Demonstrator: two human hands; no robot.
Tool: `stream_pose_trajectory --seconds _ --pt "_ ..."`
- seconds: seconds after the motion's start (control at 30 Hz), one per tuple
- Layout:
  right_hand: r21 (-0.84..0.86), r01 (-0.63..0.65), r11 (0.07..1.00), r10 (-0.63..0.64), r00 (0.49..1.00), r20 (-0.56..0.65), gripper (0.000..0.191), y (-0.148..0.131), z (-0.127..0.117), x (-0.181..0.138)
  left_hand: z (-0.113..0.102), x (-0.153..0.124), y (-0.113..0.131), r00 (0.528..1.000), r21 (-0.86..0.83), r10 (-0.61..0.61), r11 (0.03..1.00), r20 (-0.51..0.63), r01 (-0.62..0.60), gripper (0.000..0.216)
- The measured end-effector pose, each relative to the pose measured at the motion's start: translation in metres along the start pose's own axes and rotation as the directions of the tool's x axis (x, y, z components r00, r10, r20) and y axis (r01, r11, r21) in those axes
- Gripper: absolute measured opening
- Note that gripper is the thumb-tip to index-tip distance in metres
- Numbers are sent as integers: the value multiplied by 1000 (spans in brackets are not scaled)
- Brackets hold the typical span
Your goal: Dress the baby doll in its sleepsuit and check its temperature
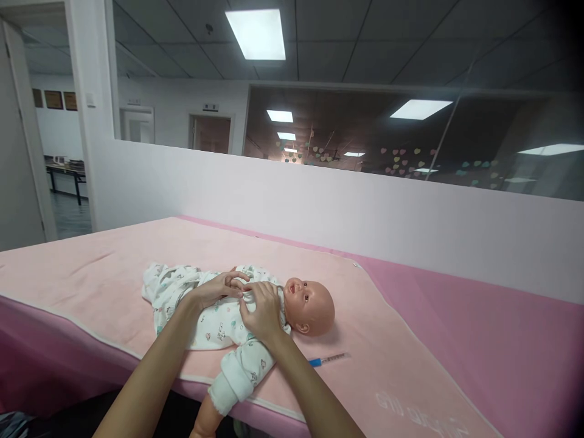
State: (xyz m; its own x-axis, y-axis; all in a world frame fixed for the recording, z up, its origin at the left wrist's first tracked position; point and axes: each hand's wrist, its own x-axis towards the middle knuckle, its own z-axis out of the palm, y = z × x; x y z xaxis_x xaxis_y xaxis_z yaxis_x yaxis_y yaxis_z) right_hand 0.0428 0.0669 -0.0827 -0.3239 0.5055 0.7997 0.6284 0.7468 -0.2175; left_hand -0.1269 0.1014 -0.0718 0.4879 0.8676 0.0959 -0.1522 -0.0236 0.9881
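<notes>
A baby doll (314, 307) lies on its back on a pink padded sheet, its head toward the right. It wears a white printed baby garment (219, 325), with one sleeve (239, 371) rolled back in a thick cuff near me. My left hand (222, 288) rests over the doll's chest, its fingers curled at the garment's front. Beside it, my right hand (262, 309) bends its fingers onto the same spot near the collar. Both sets of fingertips almost meet there, pinching the cloth; the exact bit of cloth between them is hidden. The doll's bare forearm (207, 420) hangs over the table edge.
Right of my right forearm lies a thin clear stick-like item with a blue end (316, 362). The pink sheet (114, 255) covers a table with a darker pink cover (493, 322). Behind stands a white wall (274, 188) with a window above; a doorway is at left.
</notes>
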Motion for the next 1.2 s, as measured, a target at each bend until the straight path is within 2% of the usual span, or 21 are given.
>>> stream_pose_trajectory --seconds 0.2,0.47,0.63,0.77,1.07,1.2 --pt "-5 -18 1000 18 1000 24 13 0 0 0 -2 0 0 999 12 7 1000 -33 -7 52" --pt "-28 0 1000 0 1000 -3 15 0 0 0 2 -2 2 998 18 9 1000 -58 -8 50" --pt "-46 5 999 -5 1000 0 18 0 -1 0 3 -2 3 997 23 53 998 -52 -52 44" --pt "-46 45 998 -45 999 9 12 1 0 0 4 -1 2 996 17 74 997 -55 -73 42" --pt "-42 29 999 -27 998 56 10 2 1 2 7 -1 -1 976 50 164 986 -140 -159 44" --pt "-44 14 999 -13 1000 18 7 4 3 1 10 -2 2 982 52 159 987 -104 -154 49"
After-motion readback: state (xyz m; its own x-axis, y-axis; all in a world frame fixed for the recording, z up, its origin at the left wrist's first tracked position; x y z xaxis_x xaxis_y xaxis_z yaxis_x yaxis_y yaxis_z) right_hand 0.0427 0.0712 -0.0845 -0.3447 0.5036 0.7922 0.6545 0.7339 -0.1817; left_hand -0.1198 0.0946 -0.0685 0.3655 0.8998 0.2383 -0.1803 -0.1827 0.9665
